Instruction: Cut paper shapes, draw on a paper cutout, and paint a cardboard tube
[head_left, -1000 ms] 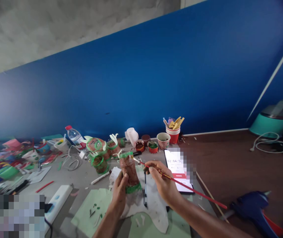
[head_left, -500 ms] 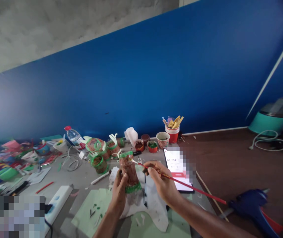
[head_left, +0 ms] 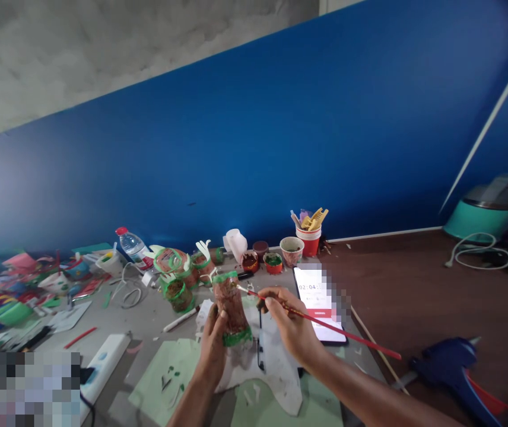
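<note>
My left hand (head_left: 213, 333) is wrapped round a brown painted tube (head_left: 232, 308) with green bands at its top and bottom, holding it nearly upright over white paper. Between the fingers of my right hand (head_left: 286, 317) is a long red paintbrush (head_left: 352, 337). Its tip touches or nearly touches the tube just under the upper green band. Behind the tube stand a small cup of dark red paint (head_left: 250, 261) and a cup of green paint (head_left: 274, 264). Similar brown and green pieces (head_left: 178, 295) sit to the left.
A lit phone (head_left: 320, 308) lies right of my right hand, with a blue glue gun (head_left: 450, 367) beyond. At the left are a power strip (head_left: 102, 370), a water bottle (head_left: 133, 244) and colourful clutter. A red cup of tools (head_left: 309, 240) stands behind.
The tube has shifted slightly left in my left hand. The brush has moved a little, its rear end now slightly further left and higher.
</note>
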A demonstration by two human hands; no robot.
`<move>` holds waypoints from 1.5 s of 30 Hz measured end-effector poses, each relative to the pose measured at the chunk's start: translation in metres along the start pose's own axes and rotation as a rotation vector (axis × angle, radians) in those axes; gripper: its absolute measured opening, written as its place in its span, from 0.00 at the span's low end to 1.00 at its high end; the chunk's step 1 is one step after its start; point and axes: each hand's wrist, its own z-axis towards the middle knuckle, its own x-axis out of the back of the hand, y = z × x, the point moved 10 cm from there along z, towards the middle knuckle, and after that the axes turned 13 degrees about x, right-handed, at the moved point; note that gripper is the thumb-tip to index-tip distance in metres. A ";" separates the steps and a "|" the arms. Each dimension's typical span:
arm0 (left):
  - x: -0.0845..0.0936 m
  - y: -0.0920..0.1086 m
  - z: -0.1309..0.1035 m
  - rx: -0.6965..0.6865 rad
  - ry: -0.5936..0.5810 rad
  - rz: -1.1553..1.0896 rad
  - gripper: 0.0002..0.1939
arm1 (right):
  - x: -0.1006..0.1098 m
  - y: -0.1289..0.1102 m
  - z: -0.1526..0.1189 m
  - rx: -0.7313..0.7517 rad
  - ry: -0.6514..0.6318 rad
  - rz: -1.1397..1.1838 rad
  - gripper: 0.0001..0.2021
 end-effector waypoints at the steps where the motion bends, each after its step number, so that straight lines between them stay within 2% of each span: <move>1: 0.001 -0.001 0.000 0.016 0.005 -0.026 0.29 | 0.001 -0.001 0.000 -0.010 0.005 0.001 0.09; 8: -0.008 -0.001 -0.002 0.041 -0.090 -0.169 0.23 | 0.003 -0.002 0.003 -0.041 0.025 0.022 0.10; 15: -0.007 -0.004 -0.001 0.074 -0.086 -0.192 0.24 | 0.005 0.004 0.003 -0.046 0.033 0.033 0.10; 19: -0.007 0.000 -0.002 0.063 -0.068 -0.150 0.26 | 0.006 0.000 0.002 -0.036 0.051 0.078 0.10; 25: -0.003 -0.006 -0.001 0.075 -0.038 -0.153 0.26 | 0.004 -0.004 0.001 -0.014 0.034 0.080 0.09; 30: -0.012 -0.002 -0.004 0.051 -0.094 -0.149 0.24 | -0.001 -0.001 0.000 -0.035 0.002 0.106 0.10; 35: -0.008 -0.002 -0.004 0.061 -0.058 -0.134 0.29 | -0.002 0.000 0.000 -0.023 0.007 0.116 0.10; 41: -0.007 -0.003 -0.002 0.058 -0.078 -0.145 0.27 | -0.004 -0.001 -0.002 0.003 -0.022 0.077 0.09; 45: -0.006 -0.002 -0.002 0.052 -0.058 -0.122 0.26 | -0.002 -0.002 -0.003 -0.028 0.011 0.140 0.09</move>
